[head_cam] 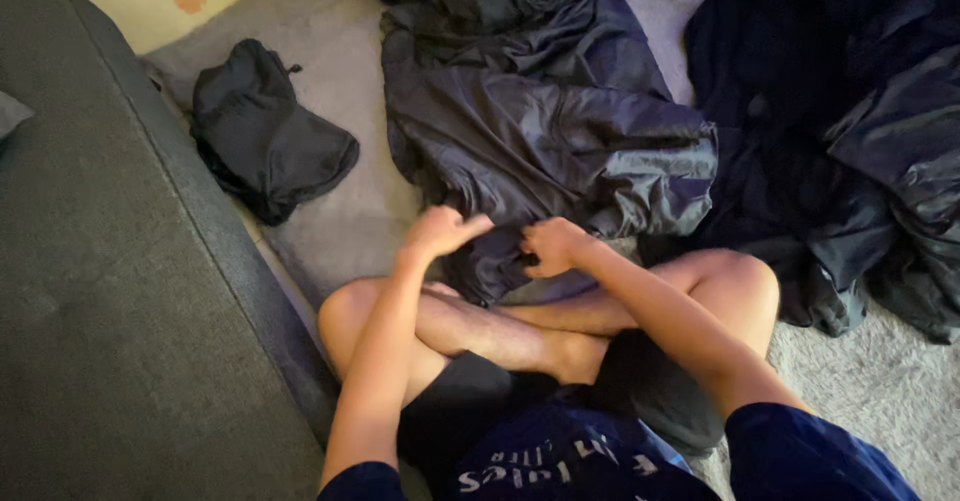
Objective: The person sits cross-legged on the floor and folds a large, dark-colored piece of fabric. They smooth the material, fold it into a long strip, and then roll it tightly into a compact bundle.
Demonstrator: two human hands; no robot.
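Observation:
I sit cross-legged on a grey rug [330,211]. A dark grey shiny jacket [540,131] lies spread in front of my knees. My left hand [440,231] is closed on the jacket's near edge, thumb pointing right. My right hand [552,246] grips the same dark fabric just to the right. Both hands are close together, above my crossed shins.
A dark grey sofa [110,291] runs along the left. A small black bundled garment [265,131] lies on the rug beside it. A heap of dark navy and black clothes [830,131] fills the right side. Light rug [880,391] shows at lower right.

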